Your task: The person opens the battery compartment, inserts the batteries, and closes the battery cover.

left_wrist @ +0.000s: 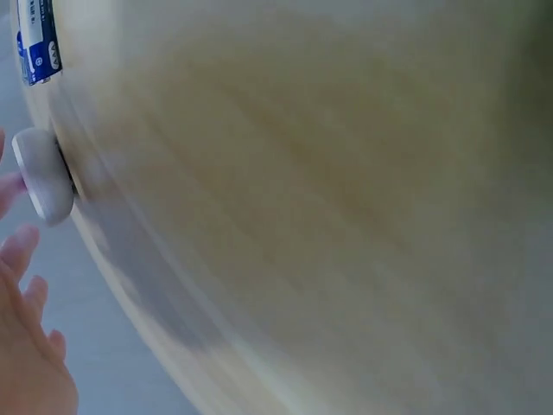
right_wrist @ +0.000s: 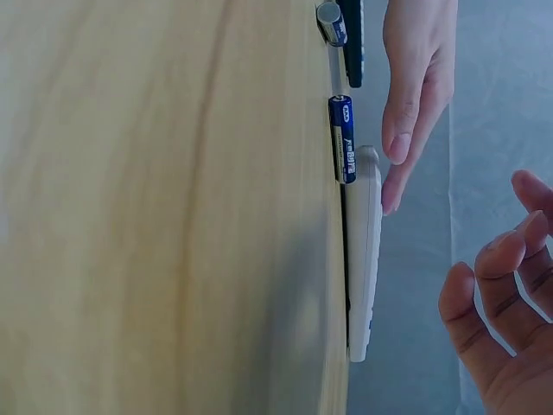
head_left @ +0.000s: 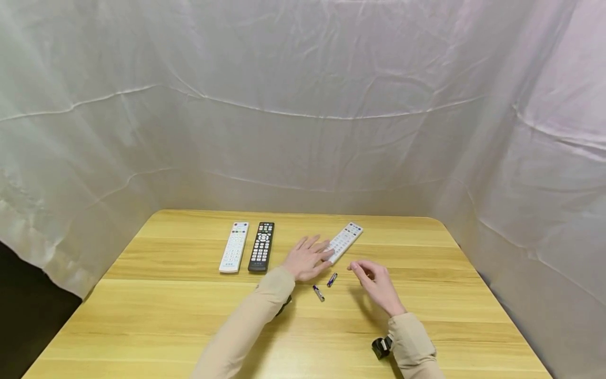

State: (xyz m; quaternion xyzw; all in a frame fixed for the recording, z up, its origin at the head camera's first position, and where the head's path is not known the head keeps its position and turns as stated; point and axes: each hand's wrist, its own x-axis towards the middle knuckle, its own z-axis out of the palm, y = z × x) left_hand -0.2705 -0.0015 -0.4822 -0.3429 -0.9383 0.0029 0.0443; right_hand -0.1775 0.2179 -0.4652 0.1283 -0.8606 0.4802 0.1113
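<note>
My left hand [head_left: 307, 258], fingers spread, reaches over the near end of a slanted white remote control [head_left: 346, 241]. In the right wrist view a fingertip of that hand [right_wrist: 419, 86] touches the button face of the remote [right_wrist: 363, 259]. To the right, my right hand [head_left: 376, 287] hovers over the table with loosely bent fingers [right_wrist: 497, 298] and holds nothing. Between the hands lie two small blue-and-silver batteries, one [head_left: 332, 279] near the remote's end and the other [head_left: 319, 293] closer to me. The left wrist view catches one battery [left_wrist: 39, 39] and the remote's end [left_wrist: 47, 177].
On the left side of the wooden table [head_left: 156, 305] lie another white remote control [head_left: 234, 246] and a black one [head_left: 262, 246], side by side with buttons up. A pale curtain [head_left: 293, 147] hangs behind the table and along its sides.
</note>
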